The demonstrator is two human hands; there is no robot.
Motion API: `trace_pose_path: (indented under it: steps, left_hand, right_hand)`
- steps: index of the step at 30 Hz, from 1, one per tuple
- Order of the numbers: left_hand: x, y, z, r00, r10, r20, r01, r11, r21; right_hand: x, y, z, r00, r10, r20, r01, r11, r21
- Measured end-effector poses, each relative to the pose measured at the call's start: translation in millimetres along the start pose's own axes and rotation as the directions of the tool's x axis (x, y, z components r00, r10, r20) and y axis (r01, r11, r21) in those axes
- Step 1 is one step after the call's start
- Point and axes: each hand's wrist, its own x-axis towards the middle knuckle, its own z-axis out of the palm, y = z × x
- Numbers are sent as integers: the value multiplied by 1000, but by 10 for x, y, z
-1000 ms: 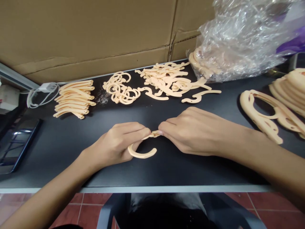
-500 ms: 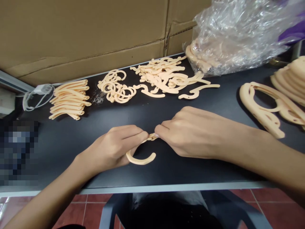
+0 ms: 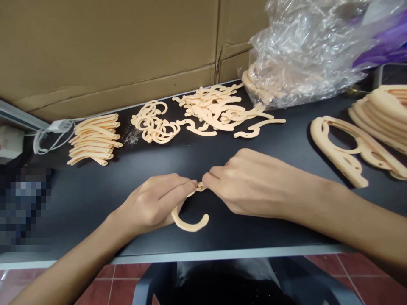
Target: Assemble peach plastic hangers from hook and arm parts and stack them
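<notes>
- Left hand (image 3: 155,203): grip closed around the hook (image 3: 190,227).
- Right hand (image 3: 244,186): grip pinched at the joint (image 3: 201,186).
- Seemingly fitting the joint; next calls for alignment, firm pressure.

Vs. 1 s ago: the gap between the left hand (image 3: 155,201) and the right hand (image 3: 251,184) is narrower, fingertips now almost meeting. Less of the small pale joint (image 3: 200,186) shows between them. The pale hook (image 3: 190,226) under the left hand's fingers has tipped; its curve hangs lower and looks deeper. Left hand slightly nearer the table's front edge (image 3: 222,254). Camera view shifted a bit: more of the hanger stack (image 3: 375,118) and purple material (image 3: 386,40) in frame at right. Dark object (image 3: 23,203) at far left now pixelated, was clear.
</notes>
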Motion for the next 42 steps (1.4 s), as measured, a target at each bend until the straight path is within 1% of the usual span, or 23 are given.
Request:
trace_pose_path:
  steps: [4,9,13,17,20,23,26,29,31,33,37,42]
  left_hand:
    - [5,24,10,999,-21,-25,22,999,35]
    - [47,36,13,998,-45,-38,45,999,6]
    - [48,53,28,995,-95,-29,95,995,9]
    - [9,67,67,986,-157,-61,157,988,2]
    - [-6,76,85,979,-191,-73,192,981,1]
    - [9,83,75,982,-181,-56,182,983,0]
    - [34,84,54,990,-134,-37,135,991,20]
    - [45,81,42,995,-94,-25,95,994,57]
    - [43,77,43,996,-88,-20,89,993,77]
    - [40,71,48,996,-79,-35,82,993,85]
    - [39,63,56,995,-84,-49,88,992,90]
    - [56,81,50,991,-128,32,124,985,121]
  right_hand:
    - [-6,2,3,1000,8,-28,-8,1000,0]
    - [1,6,25,999,6,-51,-8,1000,-28]
    - [-3,4,72,991,-13,-131,5,998,-61]
    - [-18,4,120,977,-34,-209,17,997,-82]
    - [-28,6,139,969,-51,-242,32,996,-81]
    - [-37,8,145,962,-63,-267,43,996,-82]
    - [-45,12,147,957,-62,-285,38,995,-89]
    - [-50,17,155,958,-55,-282,31,996,-88]
    - [-50,18,167,960,-49,-275,28,996,-81]
    - [-50,15,182,962,-35,-270,18,998,-65]
    - [-43,-2,207,966,-14,-258,-2,998,-64]
    - [-33,-41,207,968,-27,-249,-17,984,-175]
